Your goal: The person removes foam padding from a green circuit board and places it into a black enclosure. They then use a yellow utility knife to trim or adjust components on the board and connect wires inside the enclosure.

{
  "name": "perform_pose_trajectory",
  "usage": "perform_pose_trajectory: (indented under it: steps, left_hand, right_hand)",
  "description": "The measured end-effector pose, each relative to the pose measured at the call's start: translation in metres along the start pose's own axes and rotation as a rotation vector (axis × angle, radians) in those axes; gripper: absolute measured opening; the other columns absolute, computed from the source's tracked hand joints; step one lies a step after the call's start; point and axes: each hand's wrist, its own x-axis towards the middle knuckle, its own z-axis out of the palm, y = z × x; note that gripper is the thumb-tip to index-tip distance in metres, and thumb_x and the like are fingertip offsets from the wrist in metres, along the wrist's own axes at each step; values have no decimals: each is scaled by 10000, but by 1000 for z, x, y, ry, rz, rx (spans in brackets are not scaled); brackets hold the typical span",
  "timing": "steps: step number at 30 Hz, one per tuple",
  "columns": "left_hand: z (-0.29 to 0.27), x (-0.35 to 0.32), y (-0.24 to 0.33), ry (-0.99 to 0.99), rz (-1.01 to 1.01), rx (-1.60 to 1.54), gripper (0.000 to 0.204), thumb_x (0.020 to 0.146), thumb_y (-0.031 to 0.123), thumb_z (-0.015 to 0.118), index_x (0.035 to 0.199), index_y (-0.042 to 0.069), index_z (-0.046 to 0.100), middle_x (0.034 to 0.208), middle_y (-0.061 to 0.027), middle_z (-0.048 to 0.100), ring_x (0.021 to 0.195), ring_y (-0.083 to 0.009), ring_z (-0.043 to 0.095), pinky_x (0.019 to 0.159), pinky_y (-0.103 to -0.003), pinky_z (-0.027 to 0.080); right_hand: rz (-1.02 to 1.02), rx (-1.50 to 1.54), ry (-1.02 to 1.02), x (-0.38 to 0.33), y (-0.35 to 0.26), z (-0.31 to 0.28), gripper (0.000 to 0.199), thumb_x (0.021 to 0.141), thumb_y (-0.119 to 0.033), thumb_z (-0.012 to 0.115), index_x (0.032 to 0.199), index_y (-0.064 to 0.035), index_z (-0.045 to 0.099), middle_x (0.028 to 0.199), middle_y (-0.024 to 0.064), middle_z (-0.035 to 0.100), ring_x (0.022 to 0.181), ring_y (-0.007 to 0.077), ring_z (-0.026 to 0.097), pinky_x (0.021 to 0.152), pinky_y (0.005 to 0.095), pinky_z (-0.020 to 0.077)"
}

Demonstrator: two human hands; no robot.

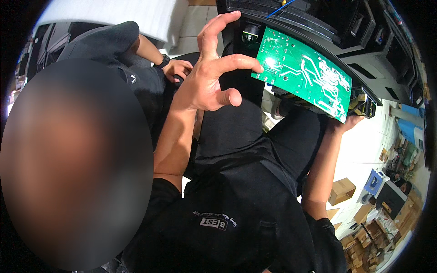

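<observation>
A green circuit board (302, 75) with white traces lies tilted on a black housing (236, 77) over my lap. My left hand (207, 75) hovers at the board's left end with its fingers spread like a claw. Its index fingertip touches the board's left edge and it holds nothing. My right hand (348, 123) reaches under the lower right corner and grips the board and housing from beneath; only the fingers and wrist show. A blue wire (280, 8) runs above the housing.
Another person sits close at my left, with a hand wearing a black wristwatch (176, 68) near my left wrist. Black equipment frames (364, 41) stand behind the board. Cardboard boxes (341, 190) and a blue box (374, 181) lie on the white floor at the right.
</observation>
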Motion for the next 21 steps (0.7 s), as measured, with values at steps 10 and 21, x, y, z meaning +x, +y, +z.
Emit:
perform_pose_trajectory:
  steps: [10,21]
  left_hand:
    - [1,-1,0,55,-44,7,938,827,922,354,1052,115,775,1597,-285,202,1525,-417,162,1220,-577,68]
    - [5,9,-1,18,-44,-65,808,825,898,442,1074,193,749,1605,-225,254,1477,-438,201,1206,-546,154]
  right_hand:
    - [3,-59,15,-5,-5,10,435,1066,-396,455,1337,-57,493,1274,126,592,1157,272,620,978,451,542]
    - [94,38,16,-6,-5,4,502,1069,-428,424,1400,-54,465,1326,138,577,1183,277,606,994,454,526]
